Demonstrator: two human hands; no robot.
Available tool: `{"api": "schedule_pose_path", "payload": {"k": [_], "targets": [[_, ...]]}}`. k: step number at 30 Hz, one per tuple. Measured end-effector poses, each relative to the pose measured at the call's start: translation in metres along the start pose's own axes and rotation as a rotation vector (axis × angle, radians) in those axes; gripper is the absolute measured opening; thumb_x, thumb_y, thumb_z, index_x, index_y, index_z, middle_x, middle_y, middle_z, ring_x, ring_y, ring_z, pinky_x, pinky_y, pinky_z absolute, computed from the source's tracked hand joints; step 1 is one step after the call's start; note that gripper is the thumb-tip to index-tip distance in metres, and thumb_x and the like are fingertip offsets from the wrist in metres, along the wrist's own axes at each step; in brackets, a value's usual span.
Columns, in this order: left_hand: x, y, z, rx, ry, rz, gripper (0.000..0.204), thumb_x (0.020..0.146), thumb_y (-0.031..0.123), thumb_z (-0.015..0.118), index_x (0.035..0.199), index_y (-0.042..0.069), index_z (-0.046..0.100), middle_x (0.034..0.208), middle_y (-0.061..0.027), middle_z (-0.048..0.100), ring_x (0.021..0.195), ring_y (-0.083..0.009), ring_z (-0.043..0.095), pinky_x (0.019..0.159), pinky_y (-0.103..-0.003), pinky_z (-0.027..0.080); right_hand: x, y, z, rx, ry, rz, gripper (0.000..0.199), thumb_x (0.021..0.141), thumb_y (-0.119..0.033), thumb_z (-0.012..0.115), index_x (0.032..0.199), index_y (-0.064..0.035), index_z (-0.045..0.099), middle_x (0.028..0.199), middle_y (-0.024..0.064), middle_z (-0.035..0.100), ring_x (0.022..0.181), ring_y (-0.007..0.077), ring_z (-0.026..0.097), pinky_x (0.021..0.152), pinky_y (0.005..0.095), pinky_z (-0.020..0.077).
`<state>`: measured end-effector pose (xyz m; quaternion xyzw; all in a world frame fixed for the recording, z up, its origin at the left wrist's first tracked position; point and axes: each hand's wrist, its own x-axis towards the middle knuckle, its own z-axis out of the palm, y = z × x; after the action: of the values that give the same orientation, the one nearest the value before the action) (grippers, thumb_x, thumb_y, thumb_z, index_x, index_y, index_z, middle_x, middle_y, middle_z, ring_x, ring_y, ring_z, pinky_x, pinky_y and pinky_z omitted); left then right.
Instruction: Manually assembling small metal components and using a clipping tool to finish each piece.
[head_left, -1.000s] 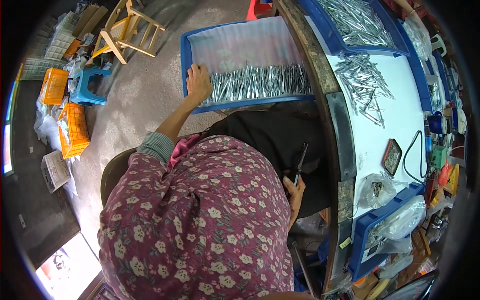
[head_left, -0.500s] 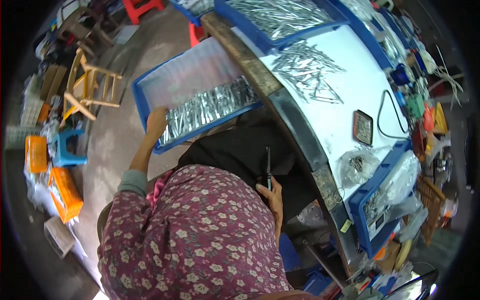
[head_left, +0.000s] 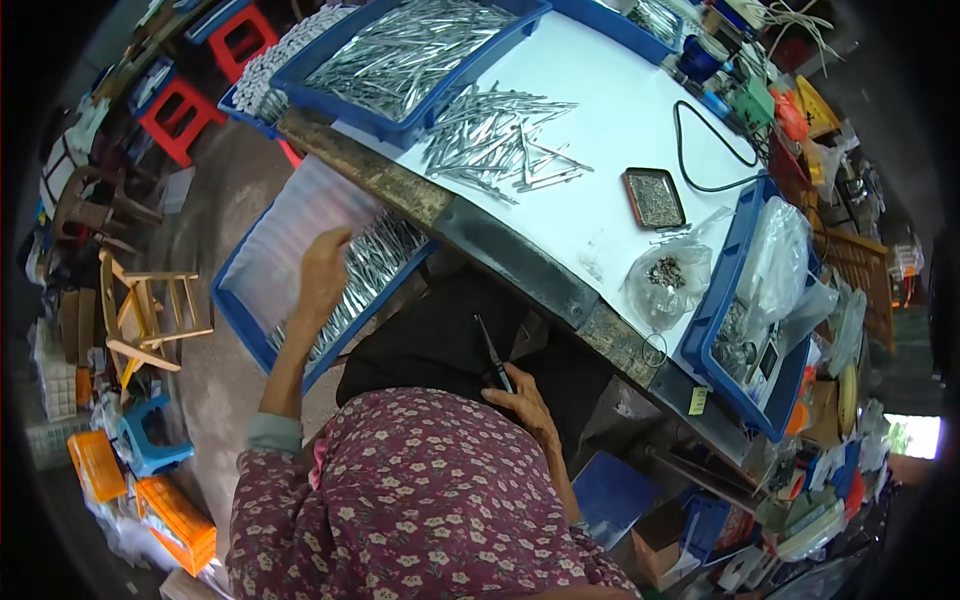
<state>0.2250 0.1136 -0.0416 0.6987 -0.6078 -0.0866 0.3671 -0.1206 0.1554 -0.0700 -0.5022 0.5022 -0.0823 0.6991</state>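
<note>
My left hand [head_left: 323, 270] is over the blue tray [head_left: 232, 300] beside my knees, its fingers curled. Whatever they may hold is hidden. Slim shiny metal pieces [head_left: 375, 265] lie side by side in that tray, next to a sheet of cloudy plastic [head_left: 290, 235]. In front of my lap, my right hand [head_left: 525, 405] is closed round the lower end of a slim metal piece [head_left: 490, 345], whose narrow end points up and away from me. On the white tabletop lies a loose heap of similar slim metal pieces [head_left: 500, 140].
A larger blue tray [head_left: 400, 128] full of metal pieces stands at the table's far left. A small dark tray [head_left: 655, 198], a plastic bag of small parts [head_left: 668, 275] and another blue tray [head_left: 715, 310] are to the right. The worn wooden table edge [head_left: 370, 170] runs beside my legs.
My left hand has moved from the near left end of the tray to farther over its middle. My right hand keeps its metal piece, which leans more left. The whole view has turned.
</note>
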Motion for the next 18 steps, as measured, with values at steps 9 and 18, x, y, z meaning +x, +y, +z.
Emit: {"api": "schedule_pose_path", "payload": {"k": [9, 18], "targets": [[0.139, 0.143, 0.100, -0.275, -0.056, 0.460, 0.017, 0.079, 0.002, 0.050, 0.094, -0.001, 0.058, 0.088, -0.0184, 0.060, 0.081, -0.0329, 0.058, 0.071, -0.036, 0.045, 0.002, 0.019, 0.007, 0.040, 0.101, 0.063, 0.071, 0.065, -0.041, 0.066, 0.121, -0.0001, 0.048, 0.125, 0.0214, 0.041, 0.121, 0.0345, 0.034, 0.100, 0.0407, 0.0265], [0.182, 0.163, 0.183, 0.102, -0.197, 0.722, 0.010, 0.068, 0.000, 0.057, 0.077, 0.004, 0.056, 0.076, -0.0119, 0.054, 0.078, -0.0300, 0.052, 0.070, -0.038, 0.043, -0.002, 0.010, 0.008, 0.026, 0.120, -0.054, 0.069, 0.064, -0.040, 0.065, 0.115, 0.0023, 0.048, 0.108, 0.0171, 0.048, 0.103, 0.0291, 0.043, 0.087, 0.0360, 0.0336]]}}
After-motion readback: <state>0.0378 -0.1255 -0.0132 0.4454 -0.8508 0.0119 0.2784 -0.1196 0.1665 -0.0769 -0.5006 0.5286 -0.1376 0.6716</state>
